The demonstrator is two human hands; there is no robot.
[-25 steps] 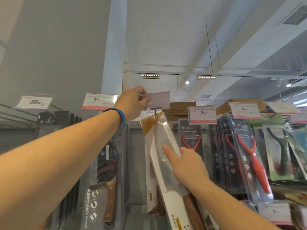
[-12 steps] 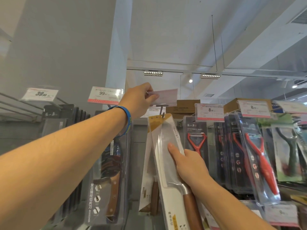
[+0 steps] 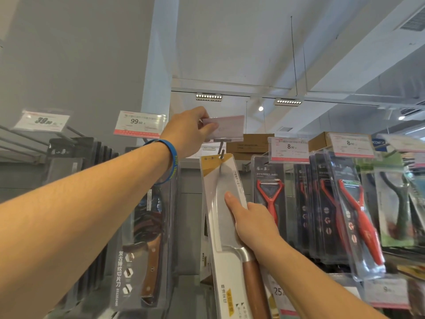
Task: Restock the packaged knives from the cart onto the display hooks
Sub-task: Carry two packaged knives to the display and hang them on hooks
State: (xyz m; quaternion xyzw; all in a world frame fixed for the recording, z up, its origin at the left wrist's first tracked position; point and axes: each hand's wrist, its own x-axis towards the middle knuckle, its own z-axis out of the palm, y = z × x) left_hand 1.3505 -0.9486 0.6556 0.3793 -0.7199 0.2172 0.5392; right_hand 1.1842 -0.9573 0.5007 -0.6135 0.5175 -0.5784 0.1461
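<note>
A packaged knife [image 3: 222, 217], white card with a gold top corner, steel blade and wooden handle, stands tilted in front of the display. Its hang hole sits at the tip of a metal display hook [image 3: 222, 153]. My right hand [image 3: 251, 223] holds the pack by its right edge, thumb lying flat on the blade window. My left hand [image 3: 189, 132], blue wristband on the wrist, pinches the price tag [image 3: 230, 127] above that hook and tips it upward. Another pack hangs behind the held one, mostly hidden.
Dark boxed cleavers [image 3: 138, 245] hang to the left under a 99.00 tag [image 3: 139, 123]. Red peelers in clear packs [image 3: 351, 210] hang to the right under 8.90 tags [image 3: 288, 149]. Bare hooks [image 3: 13, 139] jut out at far left. Cardboard boxes [image 3: 250, 143] sit on top of the shelving.
The view and both hands have risen slightly. The knife pack has moved up so its hang hole meets the hook tip. My left hand keeps hold of the lifted price tag.
</note>
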